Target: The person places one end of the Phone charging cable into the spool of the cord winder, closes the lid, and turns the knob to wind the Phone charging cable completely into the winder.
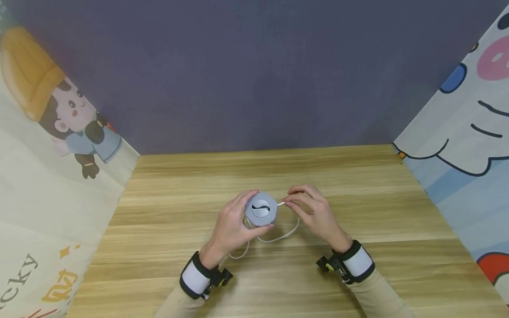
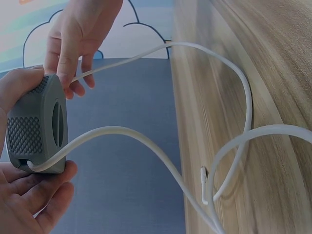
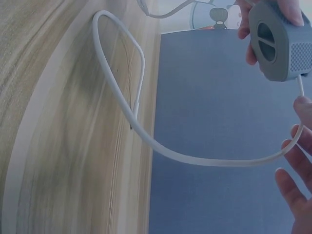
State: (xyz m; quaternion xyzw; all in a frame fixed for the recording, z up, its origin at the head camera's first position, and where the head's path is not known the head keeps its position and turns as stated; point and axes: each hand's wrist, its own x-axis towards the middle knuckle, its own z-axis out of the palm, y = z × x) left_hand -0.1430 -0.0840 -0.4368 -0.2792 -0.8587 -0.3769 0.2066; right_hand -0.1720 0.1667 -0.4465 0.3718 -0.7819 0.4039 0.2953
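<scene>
My left hand (image 1: 232, 223) grips a grey hexagonal cable winder (image 1: 261, 208) by its sides, clear above the table. On its upper face is a round silver disc with a dark wavy line; textured sides and a slotted round underside show in the wrist views. White cable (image 2: 117, 130) comes out of openings at the winder's edge. Just right of the winder, my right hand (image 1: 316, 214) pinches one length of the cable between thumb and fingers. Both lengths hang in loops, and a slim white plug (image 2: 204, 176) lies at the wooden table.
The wood-grain table (image 1: 179, 185) ends at a dark blue-grey panel (image 1: 254, 79) at the back. Cartoon-printed panels stand at the left (image 1: 59, 176) and right (image 1: 449, 145). Strapped to both wrists are bands with small cameras (image 1: 339, 267).
</scene>
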